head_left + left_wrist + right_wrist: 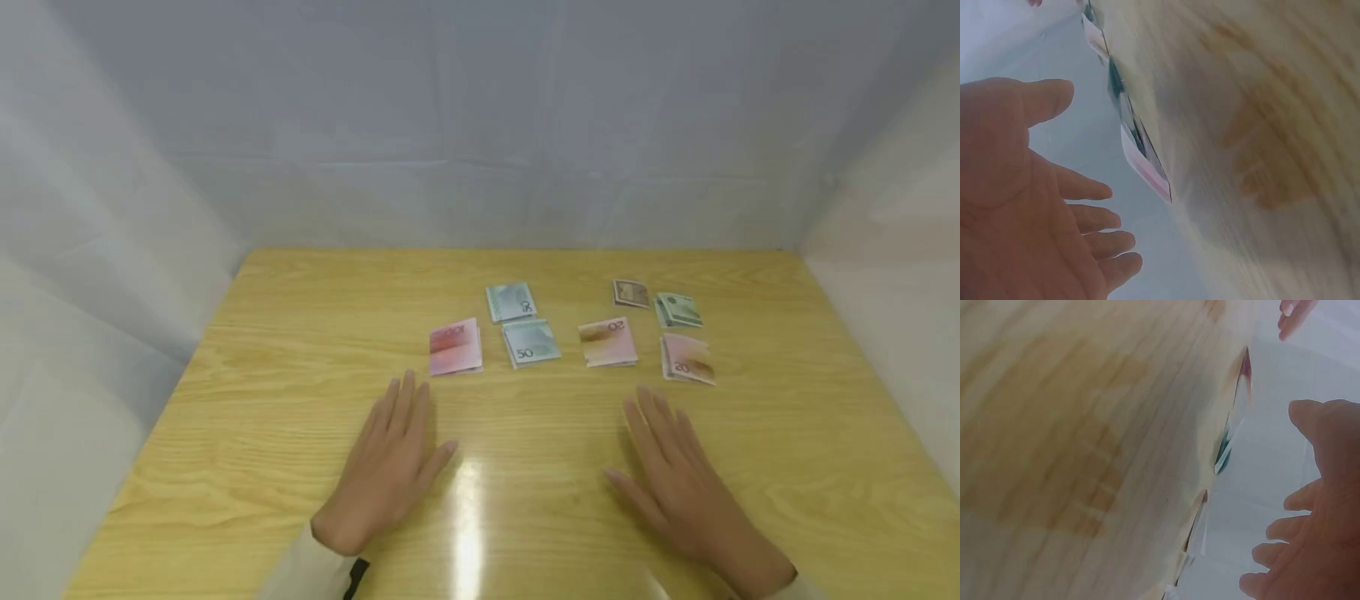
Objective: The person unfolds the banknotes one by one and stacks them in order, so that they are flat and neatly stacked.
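Note:
My left hand is held palm down over the wooden table with straight fingers, its tips just short of a folded pink 100 note. Opposite it, my right hand also has its fingers straight, nearest to a folded pink-brown 20 note and a second 20 note. Neither hand holds anything. Between and beyond them lie two blue-green 50 notes, a small brown note and a green note. In the left wrist view, the palm faces the tabletop, with a gap between.
The yellow wood-grain table reaches back to a grey-white cloth sheet. Similar pale sheets hang along the left side and the right side. A bright light reflection lies on the tabletop between the hands.

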The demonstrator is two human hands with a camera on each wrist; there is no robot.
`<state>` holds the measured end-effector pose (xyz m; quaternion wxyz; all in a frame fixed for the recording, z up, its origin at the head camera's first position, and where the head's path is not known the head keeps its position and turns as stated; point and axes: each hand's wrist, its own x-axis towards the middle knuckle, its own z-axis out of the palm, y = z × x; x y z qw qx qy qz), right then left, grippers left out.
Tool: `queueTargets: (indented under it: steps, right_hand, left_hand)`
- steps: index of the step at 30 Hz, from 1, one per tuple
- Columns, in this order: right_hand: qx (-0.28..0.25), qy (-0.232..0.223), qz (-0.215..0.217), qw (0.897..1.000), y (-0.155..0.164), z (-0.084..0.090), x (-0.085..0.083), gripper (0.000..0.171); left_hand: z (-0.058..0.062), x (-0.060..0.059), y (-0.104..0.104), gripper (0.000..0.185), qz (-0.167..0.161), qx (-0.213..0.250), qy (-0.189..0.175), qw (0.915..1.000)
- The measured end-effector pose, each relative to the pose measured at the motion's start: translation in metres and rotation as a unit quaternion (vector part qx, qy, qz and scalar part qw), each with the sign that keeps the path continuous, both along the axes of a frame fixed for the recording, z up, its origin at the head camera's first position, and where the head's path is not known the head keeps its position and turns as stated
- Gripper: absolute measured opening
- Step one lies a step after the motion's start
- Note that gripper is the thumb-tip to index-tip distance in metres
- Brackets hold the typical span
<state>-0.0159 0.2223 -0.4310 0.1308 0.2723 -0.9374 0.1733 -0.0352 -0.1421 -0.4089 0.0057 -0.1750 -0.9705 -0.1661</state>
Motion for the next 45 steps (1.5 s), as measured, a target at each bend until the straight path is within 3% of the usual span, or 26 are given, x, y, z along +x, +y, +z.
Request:
queueTargets:
  steps: [8, 13, 20, 26, 31, 39, 45]
  right_hand:
    - [-0.031, -0.006, 0.03, 0.999, -0.004, -0.003, -0.012, 0.078]
    - [-0.044, -0.093, 0.013, 0.995, -0.01, 0.001, -0.018, 0.083]
    - [-0.102, -0.192, 0.01, 0.976, -0.017, 0.003, -0.029, 0.079]
    - [-0.138, -0.208, 0.012, 0.968, -0.023, 0.0, -0.037, 0.074]
    - [-0.169, -0.213, 0.008, 0.962, -0.028, 0.001, -0.042, 0.069]
    - [-0.22, -0.254, 0.014, 0.942, -0.034, 0.003, -0.05, 0.061]
    - [-0.277, -0.294, 0.016, 0.915, -0.033, 0.004, -0.058, 0.063]
  left_hand:
    - [0.002, -0.018, -0.002, 0.076, -0.027, -0.008, -0.013, 0.9995]
    - [0.004, -0.032, -0.003, 0.075, -0.042, -0.01, -0.018, 0.9989]
    - [0.002, -0.051, -0.003, 0.072, -0.059, -0.005, -0.017, 0.9981]
    - [-0.002, -0.064, -0.003, 0.066, -0.077, 0.006, -0.008, 0.9969]
    - [-0.004, -0.07, -0.002, 0.068, -0.088, -0.001, -0.032, 0.9956]
    - [-0.004, -0.075, 0.002, 0.071, -0.1, -0.022, -0.072, 0.9921]
    - [-0.005, -0.077, 0.004, 0.069, -0.108, -0.041, -0.087, 0.9895]
